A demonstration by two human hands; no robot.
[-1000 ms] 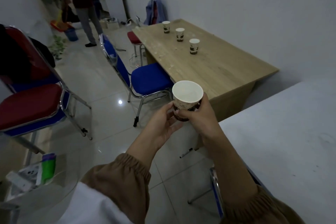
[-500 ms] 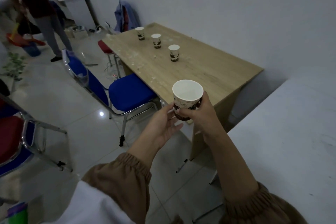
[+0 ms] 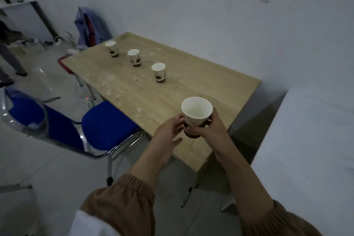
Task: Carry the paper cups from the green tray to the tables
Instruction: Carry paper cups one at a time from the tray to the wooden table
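A light wooden rectangular desk (image 3: 201,86) is set against a white wall (image 3: 210,15), and its top is marked with pale smears. A white-topped desk (image 3: 310,149) is seen to the right, just past the wooden desk's near right edge. A blue padded chair with a chrome frame (image 3: 107,120) is drawn up at the wooden desk's left edge.

The right hand (image 3: 209,130) is curled round a white paper cup with a dark printed base (image 3: 196,116), which is held upright over the near end of the wooden desk. The left hand (image 3: 165,135) is relaxed, its fingers laid against the cup's left side.

Three matching paper cups are stood upright in a row from near the far left corner toward the middle: the farthest cup (image 3: 111,49), the middle cup (image 3: 135,58) and the nearest cup (image 3: 159,73).
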